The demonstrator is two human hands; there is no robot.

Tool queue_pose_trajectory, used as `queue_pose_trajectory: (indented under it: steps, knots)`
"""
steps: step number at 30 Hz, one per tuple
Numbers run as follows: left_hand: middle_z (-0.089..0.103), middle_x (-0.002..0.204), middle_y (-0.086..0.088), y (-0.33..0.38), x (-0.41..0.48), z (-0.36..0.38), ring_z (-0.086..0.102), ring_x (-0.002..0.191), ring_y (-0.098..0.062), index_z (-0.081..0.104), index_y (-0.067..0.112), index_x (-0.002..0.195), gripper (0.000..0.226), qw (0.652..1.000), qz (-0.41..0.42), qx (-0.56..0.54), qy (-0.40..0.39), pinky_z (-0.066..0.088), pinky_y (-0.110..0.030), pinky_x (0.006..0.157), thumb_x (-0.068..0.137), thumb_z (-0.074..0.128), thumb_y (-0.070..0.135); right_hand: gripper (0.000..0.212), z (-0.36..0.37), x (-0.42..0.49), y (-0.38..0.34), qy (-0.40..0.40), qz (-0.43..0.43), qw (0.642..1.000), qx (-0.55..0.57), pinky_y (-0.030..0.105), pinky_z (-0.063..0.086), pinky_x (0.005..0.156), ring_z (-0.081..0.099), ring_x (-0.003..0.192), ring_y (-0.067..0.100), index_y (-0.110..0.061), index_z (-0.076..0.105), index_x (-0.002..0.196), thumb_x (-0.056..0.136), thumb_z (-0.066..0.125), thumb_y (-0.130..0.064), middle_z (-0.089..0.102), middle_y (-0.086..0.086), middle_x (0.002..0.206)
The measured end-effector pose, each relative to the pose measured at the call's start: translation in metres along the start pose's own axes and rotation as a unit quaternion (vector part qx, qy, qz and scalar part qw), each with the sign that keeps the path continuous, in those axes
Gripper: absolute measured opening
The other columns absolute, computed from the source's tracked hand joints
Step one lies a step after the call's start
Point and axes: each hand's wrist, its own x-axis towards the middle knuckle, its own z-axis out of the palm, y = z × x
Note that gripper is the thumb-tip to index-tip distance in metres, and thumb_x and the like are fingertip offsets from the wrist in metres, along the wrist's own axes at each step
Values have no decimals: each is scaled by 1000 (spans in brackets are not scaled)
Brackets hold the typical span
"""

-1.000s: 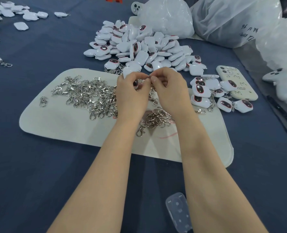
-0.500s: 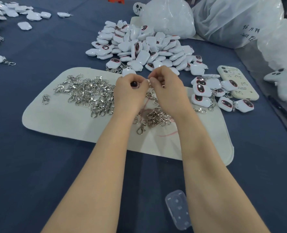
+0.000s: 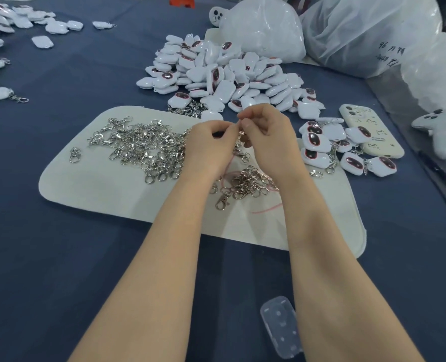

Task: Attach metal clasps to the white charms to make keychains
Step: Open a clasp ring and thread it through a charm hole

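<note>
My left hand [image 3: 211, 145] and my right hand [image 3: 266, 131] meet fingertip to fingertip above the white mat [image 3: 112, 189]. The left hand's curled fingers hold a white charm, almost wholly hidden; only a dark spot shows. The right hand pinches a small metal clasp [image 3: 241, 134] at the charm's edge. A big heap of loose silver clasps [image 3: 143, 145] lies left of the hands, a smaller heap [image 3: 245, 184] beneath them. A pile of white charms [image 3: 224, 74] with dark red ovals sits just behind.
Charms with clasps attached [image 3: 347, 152] lie to the right beside a cream phone [image 3: 368, 131]. White plastic bags [image 3: 347, 30] stand at the back right. More charms [image 3: 7, 19] lie far left. A clear plastic case [image 3: 279, 327] sits near the front on the blue cloth.
Both hands have stayed together over the mat, the fingers shifting slightly around the charm and clasp. The charm, partly visible earlier, is now more covered by the left hand.
</note>
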Motion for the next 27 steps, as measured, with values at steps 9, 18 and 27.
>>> queue_pose_trajectory:
  steps: [9,18,27]
  knots:
    - [55,58,13,-1,1,1,46,45,5,66,23,72,20,1000,-1,1,-9,37,-14,55,89,60,13,18,1,0,1,16,-2,998,65,11,45,62,58,68,5,-14,53,98,94,46,2,62,2,84]
    - [66,82,-1,-5,2,4,59,76,-12,65,18,81,9,999,8,33,33,48,-23,75,89,60,17,13,3,4,10,45,-9,997,-69,4,40,75,57,87,3,-15,59,98,92,51,-6,64,-7,94]
    - [65,103,-11,-5,4,3,60,90,-18,65,20,86,7,997,2,55,57,48,-30,86,89,61,24,12,7,2,5,28,-39,997,-56,14,47,78,56,78,-3,-16,62,89,87,58,-5,60,-17,81]
